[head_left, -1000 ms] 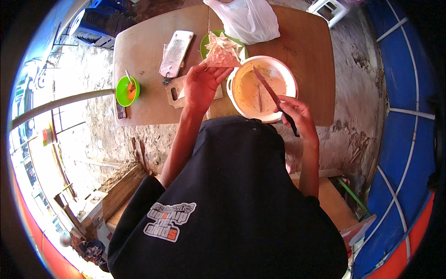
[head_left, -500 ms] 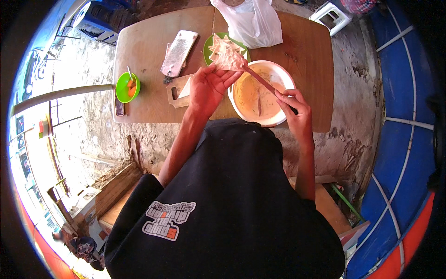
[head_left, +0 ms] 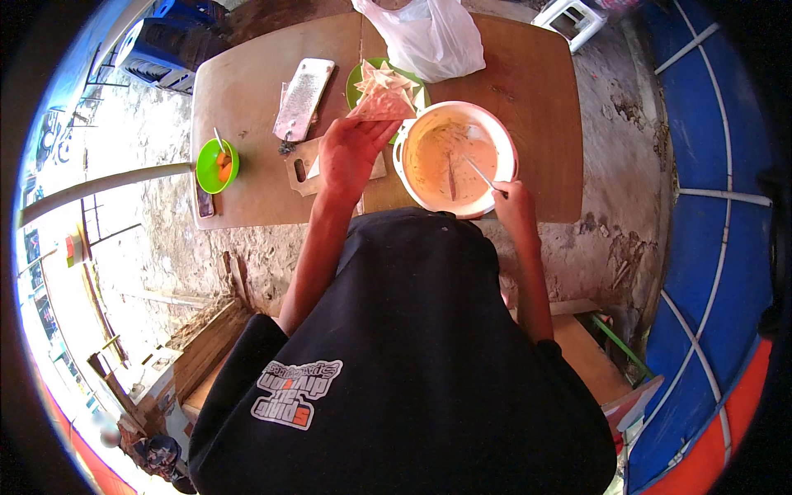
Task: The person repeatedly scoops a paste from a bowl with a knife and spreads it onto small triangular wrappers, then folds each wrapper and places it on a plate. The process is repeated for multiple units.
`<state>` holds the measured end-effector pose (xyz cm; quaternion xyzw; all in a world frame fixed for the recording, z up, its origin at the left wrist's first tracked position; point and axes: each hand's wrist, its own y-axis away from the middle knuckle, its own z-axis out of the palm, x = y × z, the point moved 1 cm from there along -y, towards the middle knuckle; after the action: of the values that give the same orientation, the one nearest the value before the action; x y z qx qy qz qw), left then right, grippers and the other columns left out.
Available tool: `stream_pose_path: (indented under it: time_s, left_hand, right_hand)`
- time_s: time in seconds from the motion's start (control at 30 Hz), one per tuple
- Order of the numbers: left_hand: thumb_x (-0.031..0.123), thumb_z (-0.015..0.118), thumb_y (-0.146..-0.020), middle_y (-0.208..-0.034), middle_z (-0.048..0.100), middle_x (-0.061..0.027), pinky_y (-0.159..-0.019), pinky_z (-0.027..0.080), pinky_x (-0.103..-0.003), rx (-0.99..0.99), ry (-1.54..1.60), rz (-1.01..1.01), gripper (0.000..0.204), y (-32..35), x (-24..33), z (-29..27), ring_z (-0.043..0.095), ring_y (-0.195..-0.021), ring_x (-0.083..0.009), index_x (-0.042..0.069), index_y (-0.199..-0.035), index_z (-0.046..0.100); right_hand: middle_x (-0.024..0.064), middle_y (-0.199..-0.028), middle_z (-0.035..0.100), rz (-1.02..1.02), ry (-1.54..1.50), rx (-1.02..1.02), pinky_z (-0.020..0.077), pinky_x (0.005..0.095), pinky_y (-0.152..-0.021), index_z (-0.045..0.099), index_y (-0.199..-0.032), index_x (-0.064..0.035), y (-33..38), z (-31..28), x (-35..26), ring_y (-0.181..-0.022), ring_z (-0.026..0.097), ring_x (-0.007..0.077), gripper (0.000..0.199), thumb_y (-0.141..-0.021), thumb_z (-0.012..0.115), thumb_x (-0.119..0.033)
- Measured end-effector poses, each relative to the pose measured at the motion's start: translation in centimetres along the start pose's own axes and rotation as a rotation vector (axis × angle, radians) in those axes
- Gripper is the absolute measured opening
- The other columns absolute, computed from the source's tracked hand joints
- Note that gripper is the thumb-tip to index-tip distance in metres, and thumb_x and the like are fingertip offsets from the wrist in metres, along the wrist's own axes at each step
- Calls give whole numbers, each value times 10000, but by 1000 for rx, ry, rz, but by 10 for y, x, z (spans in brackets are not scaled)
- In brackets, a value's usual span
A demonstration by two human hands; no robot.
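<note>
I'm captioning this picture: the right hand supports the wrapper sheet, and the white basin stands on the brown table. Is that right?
Not quite: the head view shows the left hand supporting the wrapper sheet. The white basin does stand on the brown table.

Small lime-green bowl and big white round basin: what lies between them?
In the head view, bare brown tabletop, then a light-brown wooden cutting board, partly hidden behind the person's left hand.

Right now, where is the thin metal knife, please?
In the head view, the knife is right of centre, in the right hand, blade pointing across the round white basin.
</note>
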<state>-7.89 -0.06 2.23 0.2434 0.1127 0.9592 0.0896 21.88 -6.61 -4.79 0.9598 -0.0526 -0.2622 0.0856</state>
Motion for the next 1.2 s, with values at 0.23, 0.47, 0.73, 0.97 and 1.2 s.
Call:
stream_pose_path:
  time_s: [0.23,0.47,0.73,0.97,1.2]
  left_hand:
    - [181,401,-953,-1312,511,-264,-1119,341,-496,-10,0,11,433,12,7,-2,477,-1262,-374,-130,-1251,450]
    - [162,383,-950,-1301,514,-285,-1123,331,-522,-232,288,-48,408,24,18,1,480,-1249,-404,-138,-1211,474]
    - [107,398,-944,-1186,574,-301,-1117,348,-520,-53,113,-61,308,25,6,20,524,-1194,-415,-148,-1075,511]
    - [113,388,-945,-1197,566,-300,-1123,344,-513,-31,169,-25,318,26,6,16,517,-1208,-406,-152,-1078,504]
    - [137,374,-951,-1230,553,-289,-1119,353,-499,64,135,42,357,22,10,16,514,-1213,-405,-142,-1145,486]
  right_hand:
    - [198,-965,649,13,131,147,490,443,-802,680,-995,-15,-2,30,-21,-919,621,377,215,-802,603,-69]
    - [133,-976,627,-128,-406,215,500,363,-801,677,-1104,-34,25,-58,-91,-907,638,286,257,-852,626,-56]
    - [97,-950,597,-426,-434,257,510,320,-747,687,-1128,-71,31,-71,-124,-845,631,203,294,-838,667,-28]
    - [86,-955,608,-414,-487,311,498,302,-771,696,-1108,-51,33,-73,-118,-862,626,194,288,-825,675,-3]
    - [91,-946,617,-273,-565,236,488,292,-756,686,-1120,-40,34,-55,-79,-851,620,181,283,-840,657,-19]
